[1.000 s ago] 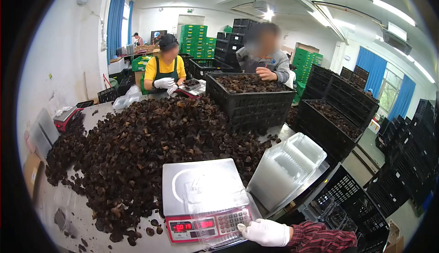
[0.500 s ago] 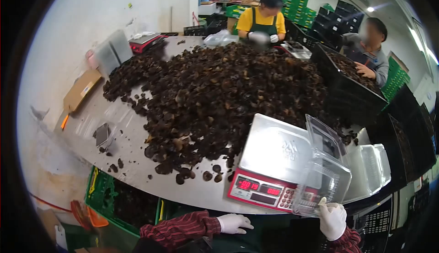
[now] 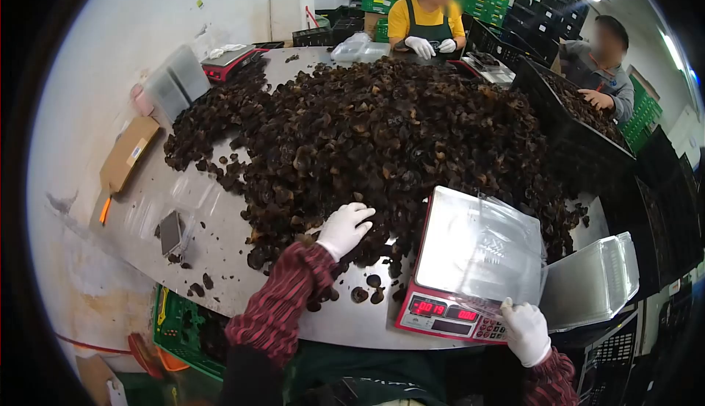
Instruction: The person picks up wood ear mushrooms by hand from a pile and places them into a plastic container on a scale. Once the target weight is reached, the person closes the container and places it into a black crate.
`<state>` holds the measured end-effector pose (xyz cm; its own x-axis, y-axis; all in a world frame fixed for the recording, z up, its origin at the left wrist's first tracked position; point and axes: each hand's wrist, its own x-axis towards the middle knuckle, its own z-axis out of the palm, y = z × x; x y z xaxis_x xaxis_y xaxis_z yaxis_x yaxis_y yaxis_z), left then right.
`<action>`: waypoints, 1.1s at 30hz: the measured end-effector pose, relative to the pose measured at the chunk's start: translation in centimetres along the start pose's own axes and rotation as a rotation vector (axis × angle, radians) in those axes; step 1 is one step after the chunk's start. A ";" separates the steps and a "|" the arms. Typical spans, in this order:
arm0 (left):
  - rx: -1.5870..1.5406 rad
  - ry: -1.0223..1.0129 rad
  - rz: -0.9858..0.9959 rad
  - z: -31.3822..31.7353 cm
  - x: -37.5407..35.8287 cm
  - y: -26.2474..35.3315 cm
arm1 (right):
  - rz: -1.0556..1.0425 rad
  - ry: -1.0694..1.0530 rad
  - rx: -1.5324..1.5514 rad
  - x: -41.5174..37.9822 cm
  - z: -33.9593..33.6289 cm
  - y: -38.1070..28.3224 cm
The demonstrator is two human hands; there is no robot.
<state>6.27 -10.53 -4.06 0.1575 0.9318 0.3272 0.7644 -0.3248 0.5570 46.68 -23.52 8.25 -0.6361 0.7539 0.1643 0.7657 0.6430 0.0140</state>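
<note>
My right hand (image 3: pixel 526 332), in a white glove, pinches the near edge of a clear plastic container (image 3: pixel 503 259). The container lies over the steel pan of a red digital scale (image 3: pixel 440 310) with lit red figures. My left hand (image 3: pixel 346 230), also gloved, reaches to the near side of a wide heap of dark, curled wood ear mushrooms (image 3: pixel 382 142). Its fingers are stretched out over the mushrooms, with nothing seen in them. Right of the scale stands a nested stack of clear plastic containers (image 3: pixel 595 281).
Across the metal table (image 3: pixel 220 274), a person in yellow (image 3: pixel 433 24) and a person in grey (image 3: pixel 609 68) work. A black crate (image 3: pixel 569 123) of mushrooms stands at right, a green crate (image 3: pixel 183 332) below the near edge. Cardboard (image 3: pixel 128 155) leans at left.
My left hand has moved from the table's near edge up to the mushroom heap. The container in my right hand has shifted left and now lies over the scale pan.
</note>
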 end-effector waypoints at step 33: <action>-0.389 0.090 -0.201 -1.8 0.0 0.2 | 1.098 0.952 0.577 0.3 4.1 -1.7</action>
<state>5.32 -10.88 -2.58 -0.0387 0.9704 0.2386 0.4795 -0.1914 0.8564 44.78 -23.80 4.21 0.6514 0.6548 0.3832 0.5169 -0.0133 -0.8559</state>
